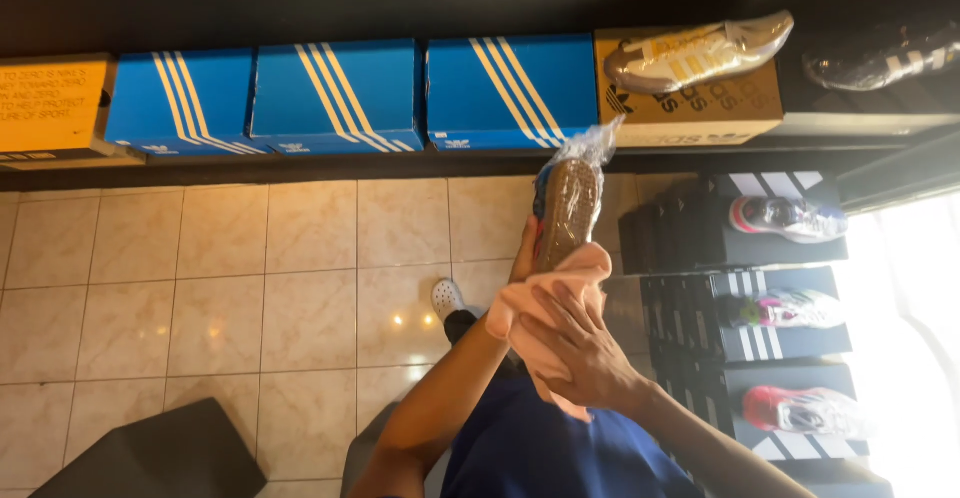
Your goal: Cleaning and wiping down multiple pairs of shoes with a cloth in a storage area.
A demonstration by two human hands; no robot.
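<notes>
Two hands raised over the tiled floor (250,288): left hand (524,253) gripping a plastic-wrapped shoe (567,208) sole-up, fingers clenched around it; right hand (580,343) pressing a pink cloth (545,293) against its heel, fingers grasping the cloth. Blue shoeboxes (340,93) shelved beyond.

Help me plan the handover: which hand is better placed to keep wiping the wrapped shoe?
Probably the right hand: it presses the pink cloth against the plastic-wrapped shoe. The left hand is busy gripping that shoe from behind.
</notes>
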